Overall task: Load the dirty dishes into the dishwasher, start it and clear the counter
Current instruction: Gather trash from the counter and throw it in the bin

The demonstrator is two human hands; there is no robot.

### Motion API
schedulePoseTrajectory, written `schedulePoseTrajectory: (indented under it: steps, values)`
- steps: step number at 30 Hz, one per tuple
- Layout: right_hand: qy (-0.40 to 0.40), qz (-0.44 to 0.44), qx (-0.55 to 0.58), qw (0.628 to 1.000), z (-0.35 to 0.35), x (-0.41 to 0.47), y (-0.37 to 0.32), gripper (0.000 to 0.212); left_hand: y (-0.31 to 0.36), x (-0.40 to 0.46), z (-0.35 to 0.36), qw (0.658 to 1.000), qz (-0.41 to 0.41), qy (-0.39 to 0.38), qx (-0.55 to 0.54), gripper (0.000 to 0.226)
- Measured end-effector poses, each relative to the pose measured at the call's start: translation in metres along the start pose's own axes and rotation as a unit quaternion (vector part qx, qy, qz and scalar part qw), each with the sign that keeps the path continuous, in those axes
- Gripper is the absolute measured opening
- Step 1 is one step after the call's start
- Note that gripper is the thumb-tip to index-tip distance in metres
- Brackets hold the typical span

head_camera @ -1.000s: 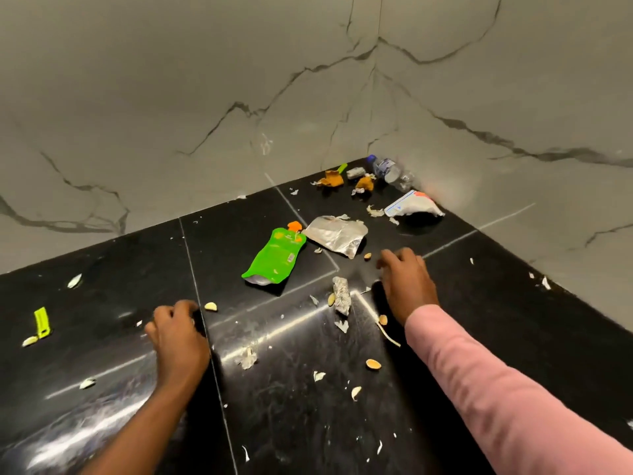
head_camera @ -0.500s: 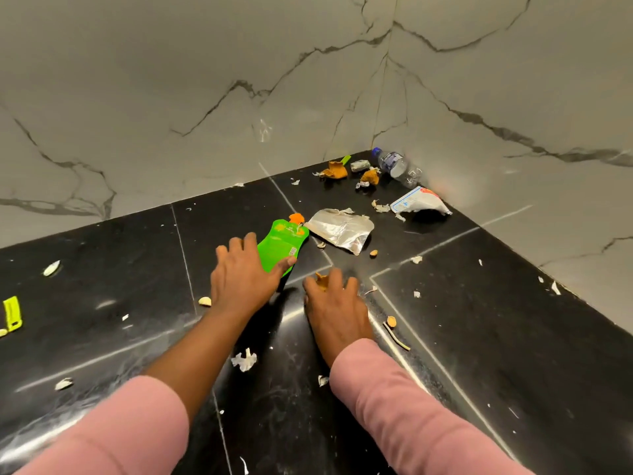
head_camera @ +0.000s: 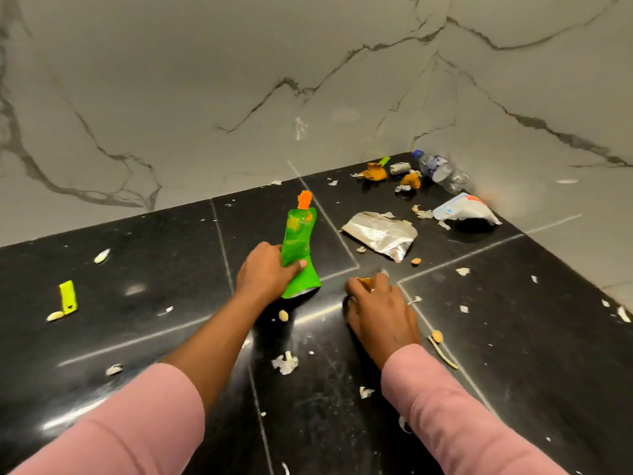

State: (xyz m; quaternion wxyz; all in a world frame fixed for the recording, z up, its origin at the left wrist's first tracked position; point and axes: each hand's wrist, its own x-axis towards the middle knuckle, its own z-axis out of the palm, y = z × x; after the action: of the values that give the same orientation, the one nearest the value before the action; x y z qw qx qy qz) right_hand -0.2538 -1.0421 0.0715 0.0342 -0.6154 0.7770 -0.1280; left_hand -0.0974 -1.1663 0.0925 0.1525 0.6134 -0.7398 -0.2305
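A black stone counter point(head_camera: 513, 337) is littered with scraps. My left hand point(head_camera: 265, 274) grips a green squeeze pouch point(head_camera: 298, 241) with an orange cap, its spout end tilted up off the counter. To its right my right hand point(head_camera: 380, 310) lies knuckles up on the counter, fingers curled round small scraps; an orange-brown piece point(head_camera: 364, 281) shows at its fingertips. A crumpled silver foil wrapper point(head_camera: 383, 234) lies just beyond the right hand.
In the back corner lie a clear plastic bottle point(head_camera: 442, 171), a white torn packet point(head_camera: 462, 210) and orange peel bits point(head_camera: 376, 173). A yellow-green clip point(head_camera: 67, 296) sits far left. Nut shells and paper flakes dot the counter. Marble walls point(head_camera: 239, 80) close the back and right.
My left hand has closed round the green pouch and lifted its spout end up. My right hand slid slightly right, gathering scraps. The view moved closer.
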Motion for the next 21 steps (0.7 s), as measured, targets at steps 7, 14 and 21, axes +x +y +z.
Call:
schedulePoseTrajectory:
  steps: [7, 14, 21]
  values:
    - [-0.022, 0.020, -0.016, 0.999, -0.003, -0.001, -0.008, 0.026, -0.089, -0.015, -0.067, 0.976, -0.081, 0.170, -0.113, 0.044]
    - [0.000, 0.070, -0.028, 0.997, -0.001, -0.006, -0.022, 0.021, -0.185, -0.034, -0.126, 0.934, -0.212, 0.285, 0.034, 0.040]
    - [0.003, 0.082, -0.048, 0.995, -0.001, -0.008, -0.029, 0.025, -0.223, -0.028, -0.123, 0.888, -0.335, 0.303, 0.087, 0.049]
